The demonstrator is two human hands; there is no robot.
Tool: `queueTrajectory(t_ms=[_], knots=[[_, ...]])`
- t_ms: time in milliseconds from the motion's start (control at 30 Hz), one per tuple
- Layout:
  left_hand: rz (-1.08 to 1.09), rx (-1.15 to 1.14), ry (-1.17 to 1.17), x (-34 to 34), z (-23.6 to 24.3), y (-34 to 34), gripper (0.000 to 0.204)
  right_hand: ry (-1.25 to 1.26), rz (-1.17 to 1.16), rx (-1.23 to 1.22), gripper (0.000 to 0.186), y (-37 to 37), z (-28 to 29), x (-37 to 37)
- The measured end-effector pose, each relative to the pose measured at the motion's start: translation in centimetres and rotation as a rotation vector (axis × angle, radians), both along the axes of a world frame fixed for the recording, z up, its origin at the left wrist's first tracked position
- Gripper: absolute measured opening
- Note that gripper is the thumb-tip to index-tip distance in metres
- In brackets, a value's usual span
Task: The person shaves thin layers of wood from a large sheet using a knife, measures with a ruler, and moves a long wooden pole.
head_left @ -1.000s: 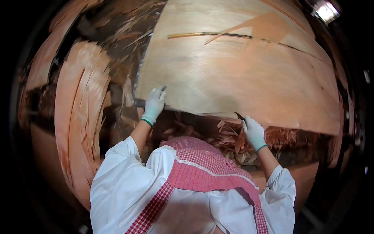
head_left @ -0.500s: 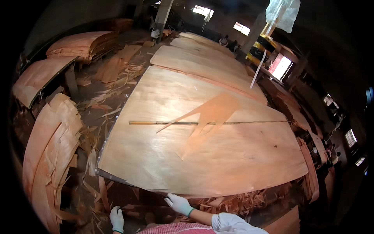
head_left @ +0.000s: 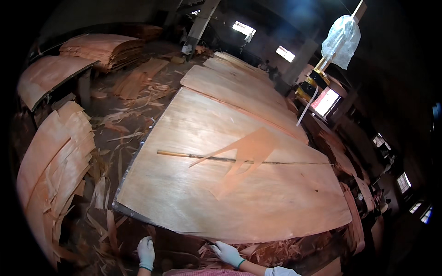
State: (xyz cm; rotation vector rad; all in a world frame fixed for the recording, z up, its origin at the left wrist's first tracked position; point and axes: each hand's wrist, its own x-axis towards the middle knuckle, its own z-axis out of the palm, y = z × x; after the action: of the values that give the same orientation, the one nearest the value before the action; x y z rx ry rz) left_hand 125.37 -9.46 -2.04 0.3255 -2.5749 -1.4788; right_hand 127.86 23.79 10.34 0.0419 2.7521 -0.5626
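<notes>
1 sheet edge point(head_left: 239, 240) lies near right hand point(head_left: 227, 253); left hand point(head_left: 146, 252) clear.

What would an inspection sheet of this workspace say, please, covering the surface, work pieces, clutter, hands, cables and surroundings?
Surface: broad veneer sheet, with a dark edge showing beneath its near left corner.
Work pieces: torn veneer piece lying across a thin stick, both on the sheet.
Clutter: veneer scraps on the floor at left; more below the sheet's near edge.
Hands: both white-gloved; left hand apart from the sheet, right hand close to its near edge; whether either holds anything is unclear.
Cables: nothing seen for certain.
Surroundings: veneer stacks at left, pillar, hanging plastic bag, dim background.
</notes>
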Motion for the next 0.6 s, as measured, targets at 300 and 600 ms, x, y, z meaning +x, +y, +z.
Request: queueTrajectory(t_ms=[300, 600], knots=[[-0.022, 0.016, -0.021, 0.4, 0.7, -0.8, 0.019, -0.003, -0.032, -0.095, 0.034, -0.9, -0.6, 1.1], [0.018, 0.009, -0.025, 1.5, -1.5, -1.0, 0.02, -0.049, -0.031, -0.01, 0.036, -0.5, -1.1, 1.6]])
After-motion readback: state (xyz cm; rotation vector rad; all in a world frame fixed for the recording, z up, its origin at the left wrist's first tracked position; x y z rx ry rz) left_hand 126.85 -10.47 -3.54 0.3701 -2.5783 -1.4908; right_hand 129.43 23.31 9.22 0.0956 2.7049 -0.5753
